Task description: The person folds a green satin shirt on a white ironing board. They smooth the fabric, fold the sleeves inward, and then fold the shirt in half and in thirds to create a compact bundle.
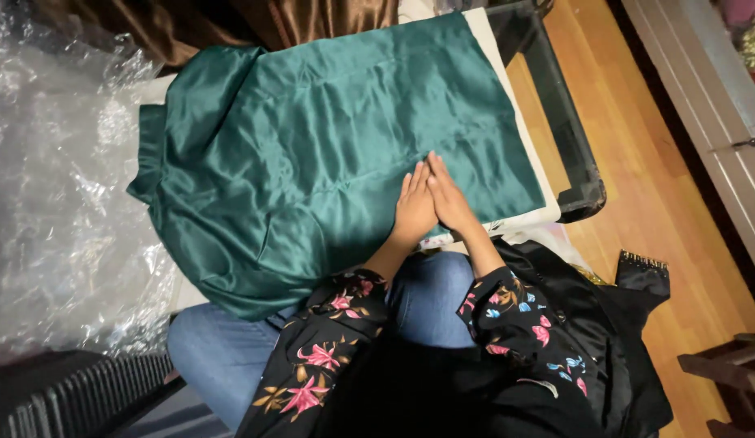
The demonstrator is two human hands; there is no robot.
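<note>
Nearest, left hand (415, 212) and right hand (450, 199): pressed flat side by side, fingers extended and together, gripping nothing, palms down on green satin cloth (313, 154). Cloth spreads beyond the fingertips over white board (530, 162). Far edge partly crumpled; board mostly hidden.
</note>
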